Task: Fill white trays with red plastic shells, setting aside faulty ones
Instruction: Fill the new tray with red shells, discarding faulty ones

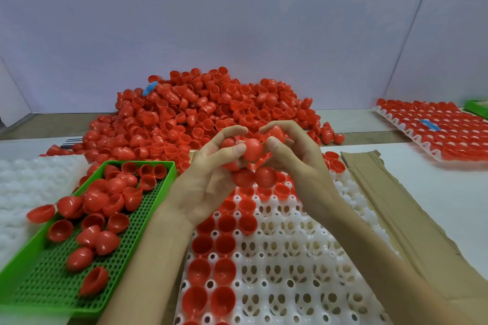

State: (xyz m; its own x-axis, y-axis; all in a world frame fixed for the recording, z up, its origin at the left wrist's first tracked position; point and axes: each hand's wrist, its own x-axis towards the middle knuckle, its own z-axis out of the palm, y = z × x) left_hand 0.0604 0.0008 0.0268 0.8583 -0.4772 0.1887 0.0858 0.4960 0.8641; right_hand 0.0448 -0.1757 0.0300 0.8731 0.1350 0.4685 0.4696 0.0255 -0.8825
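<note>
Red plastic crowding both hands: gripping several shells (230, 143) in the left hand (208, 182), fingers curling round them, and gripping more in the right hand (301, 166) the same way. Pinching one rounded shell (253, 150) between the two thumbs, above the far end of the white tray (290, 258). Hiding the count of held shells behind fingers and palms. Covering part of that tray's left side with the left forearm, and losing its near edge below the frame. Showing seated shells (224, 245) open side up in the two left columns and in some far pockets. Working just in front of the big loose heap (200, 113) on the counter (435, 192). Blurring at its near left corner, the green tray (34, 253), holding loose shells. Smearing with distance at far right, a filled tray (433, 134); cutting off at the frame edge beside it, something green (478, 108), too little showing to identify.
</note>
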